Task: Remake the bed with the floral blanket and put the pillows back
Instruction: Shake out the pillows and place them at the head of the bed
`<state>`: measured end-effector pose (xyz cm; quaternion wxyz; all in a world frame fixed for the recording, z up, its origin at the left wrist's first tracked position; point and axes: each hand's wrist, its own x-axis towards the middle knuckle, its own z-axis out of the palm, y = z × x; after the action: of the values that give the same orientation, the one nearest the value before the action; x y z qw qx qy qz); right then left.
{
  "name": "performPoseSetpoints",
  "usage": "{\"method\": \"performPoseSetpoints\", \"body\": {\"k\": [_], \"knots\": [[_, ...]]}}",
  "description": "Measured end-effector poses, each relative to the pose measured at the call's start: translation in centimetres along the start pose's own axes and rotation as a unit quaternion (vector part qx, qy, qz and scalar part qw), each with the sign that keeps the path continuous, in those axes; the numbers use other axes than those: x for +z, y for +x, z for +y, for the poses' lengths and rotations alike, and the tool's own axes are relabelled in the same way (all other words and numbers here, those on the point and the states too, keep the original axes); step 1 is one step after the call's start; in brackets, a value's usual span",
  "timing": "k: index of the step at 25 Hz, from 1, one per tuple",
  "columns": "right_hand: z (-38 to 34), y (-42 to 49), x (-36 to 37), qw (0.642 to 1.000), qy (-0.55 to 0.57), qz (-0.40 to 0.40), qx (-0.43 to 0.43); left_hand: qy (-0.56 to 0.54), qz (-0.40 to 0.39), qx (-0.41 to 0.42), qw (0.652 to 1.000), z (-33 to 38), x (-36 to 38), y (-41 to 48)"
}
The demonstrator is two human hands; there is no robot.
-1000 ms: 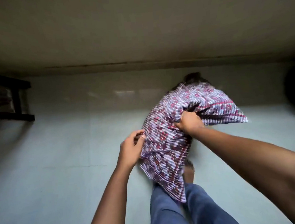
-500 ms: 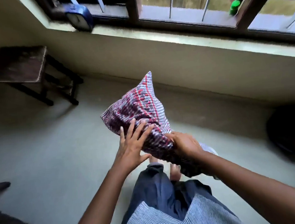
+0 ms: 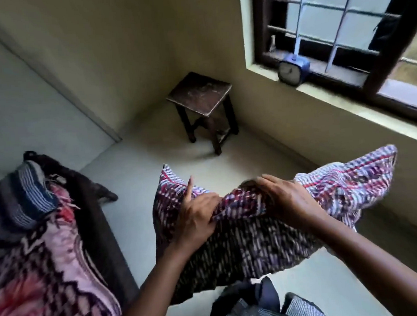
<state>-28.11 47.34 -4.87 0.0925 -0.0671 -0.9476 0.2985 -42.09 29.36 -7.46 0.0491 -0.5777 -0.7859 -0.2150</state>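
The left hand (image 3: 197, 219) and right hand (image 3: 289, 201) both clench the top edge of the limp purple-and-red striped fabric pillow (image 3: 342, 187), held in the air just right of the pink floral blanket (image 3: 49, 270) (likely to plump it before laying it back).
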Motion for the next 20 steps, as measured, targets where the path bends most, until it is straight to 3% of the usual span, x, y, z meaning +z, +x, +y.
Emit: {"method": "performPoseSetpoints", "body": {"k": [6,10,15,20], "knots": [[-3.0,14.8,2.4,0.995,-0.064,0.080,-0.010,0.106,0.114,-0.004,0.988,-11.0,-7.3,1.8],[-5.6,24.3,5.8,0.985,-0.009,0.171,0.003,0.148,0.165,-0.038,0.974,-18.4,-11.4,4.3],[-9.0,38.0,10.0,0.975,-0.010,0.207,-0.077,0.202,0.195,-0.108,0.954,-29.7,-16.2,6.0],[-11.6,51.6,13.6,0.961,-0.004,0.170,-0.220,0.235,0.202,-0.174,0.935,-40.4,-19.3,6.8]]}}
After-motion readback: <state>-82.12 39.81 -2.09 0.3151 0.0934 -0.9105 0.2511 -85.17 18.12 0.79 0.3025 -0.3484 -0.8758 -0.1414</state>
